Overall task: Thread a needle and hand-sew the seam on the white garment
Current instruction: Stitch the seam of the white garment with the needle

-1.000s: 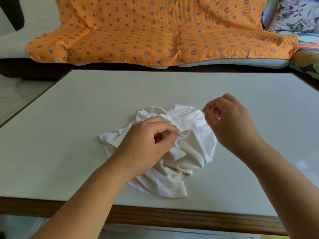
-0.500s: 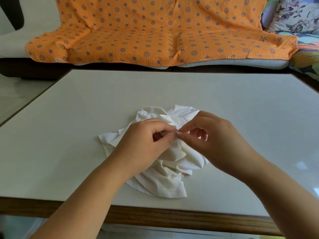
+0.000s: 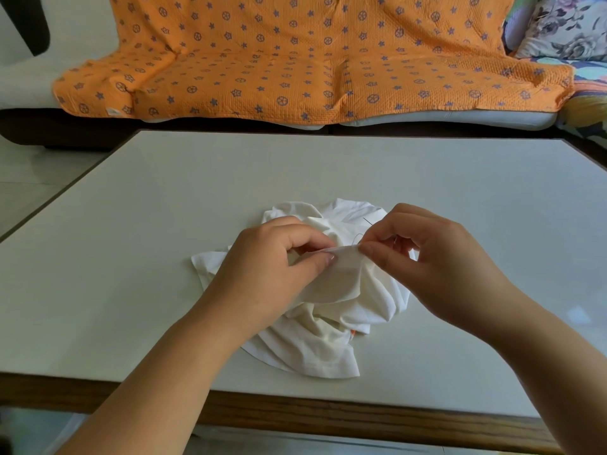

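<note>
**Both hands pinching 1 raised fold of the garment**

Through the head camera I saw the white garment lying crumpled on the pale table, near the middle of its wooden front edge. Part of it was lifted into a narrow ridge between the 2 hands.

The left hand had its fingers curled, with the thumb and forefinger pinching the left end of that ridge. The right hand met it from the other side. Its thumb and forefinger were pressed together on the right end of the same fold, and its other fingers were loosely bent behind. The 2 pinches sat close together but did not touch.

A dark thread looped up from the cloth just beside the right fingertips, with another thin strand lying on the fabric behind. I could not tell whether a needle sat between those fingertips, as it was too fine to pick out.

A small orange spot showed under the garment's near right edge.

Beyond the table an orange blanket with blue stars covered a sofa, and a floral cushion sat at its right end.
</note>
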`<state>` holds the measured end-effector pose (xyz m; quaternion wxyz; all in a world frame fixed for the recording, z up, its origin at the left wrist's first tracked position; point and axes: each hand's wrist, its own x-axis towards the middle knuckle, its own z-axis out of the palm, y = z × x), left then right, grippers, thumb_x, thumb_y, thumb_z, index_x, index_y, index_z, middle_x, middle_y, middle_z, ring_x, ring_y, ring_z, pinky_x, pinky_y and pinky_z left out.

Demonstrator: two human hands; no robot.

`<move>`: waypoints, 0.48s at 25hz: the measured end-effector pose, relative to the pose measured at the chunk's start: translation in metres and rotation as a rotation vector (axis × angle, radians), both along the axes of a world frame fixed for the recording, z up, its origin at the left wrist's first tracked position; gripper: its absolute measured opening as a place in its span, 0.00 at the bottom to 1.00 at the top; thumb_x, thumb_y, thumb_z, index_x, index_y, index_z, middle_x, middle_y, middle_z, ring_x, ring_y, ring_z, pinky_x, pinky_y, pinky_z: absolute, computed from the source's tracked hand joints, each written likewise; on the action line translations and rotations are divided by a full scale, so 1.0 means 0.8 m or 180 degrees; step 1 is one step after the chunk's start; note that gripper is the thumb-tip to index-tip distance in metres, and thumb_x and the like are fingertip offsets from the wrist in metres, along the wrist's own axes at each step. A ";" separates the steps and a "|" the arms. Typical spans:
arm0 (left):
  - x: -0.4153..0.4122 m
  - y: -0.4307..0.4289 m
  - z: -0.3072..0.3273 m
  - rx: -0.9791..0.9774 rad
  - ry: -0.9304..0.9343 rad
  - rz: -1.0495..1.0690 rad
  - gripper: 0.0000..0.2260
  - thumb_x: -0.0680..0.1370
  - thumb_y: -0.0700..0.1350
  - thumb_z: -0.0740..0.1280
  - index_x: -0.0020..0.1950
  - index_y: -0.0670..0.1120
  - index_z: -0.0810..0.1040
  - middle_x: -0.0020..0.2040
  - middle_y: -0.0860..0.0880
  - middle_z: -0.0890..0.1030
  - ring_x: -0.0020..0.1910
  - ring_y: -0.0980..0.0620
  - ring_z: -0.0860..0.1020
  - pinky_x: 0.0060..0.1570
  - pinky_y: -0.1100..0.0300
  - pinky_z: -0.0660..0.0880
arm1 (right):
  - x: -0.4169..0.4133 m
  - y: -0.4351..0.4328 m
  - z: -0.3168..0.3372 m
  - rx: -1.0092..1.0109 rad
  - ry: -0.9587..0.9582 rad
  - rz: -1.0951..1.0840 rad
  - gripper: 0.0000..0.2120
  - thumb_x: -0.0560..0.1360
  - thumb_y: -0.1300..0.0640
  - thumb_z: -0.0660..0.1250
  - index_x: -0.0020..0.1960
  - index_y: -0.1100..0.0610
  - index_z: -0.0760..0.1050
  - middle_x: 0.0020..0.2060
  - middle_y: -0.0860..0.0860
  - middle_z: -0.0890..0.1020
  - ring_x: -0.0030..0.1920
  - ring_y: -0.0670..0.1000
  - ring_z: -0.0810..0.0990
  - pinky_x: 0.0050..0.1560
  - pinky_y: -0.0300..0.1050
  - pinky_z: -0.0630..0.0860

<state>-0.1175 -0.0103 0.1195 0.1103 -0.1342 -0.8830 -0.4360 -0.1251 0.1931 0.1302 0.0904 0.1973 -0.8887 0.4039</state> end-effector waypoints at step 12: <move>0.004 0.001 0.003 0.0049 -0.0170 -0.0054 0.06 0.77 0.43 0.70 0.46 0.54 0.84 0.44 0.60 0.82 0.48 0.62 0.78 0.48 0.71 0.73 | 0.000 0.001 0.003 -0.0111 -0.0161 0.0026 0.04 0.73 0.53 0.68 0.41 0.50 0.80 0.38 0.40 0.78 0.39 0.43 0.75 0.41 0.28 0.69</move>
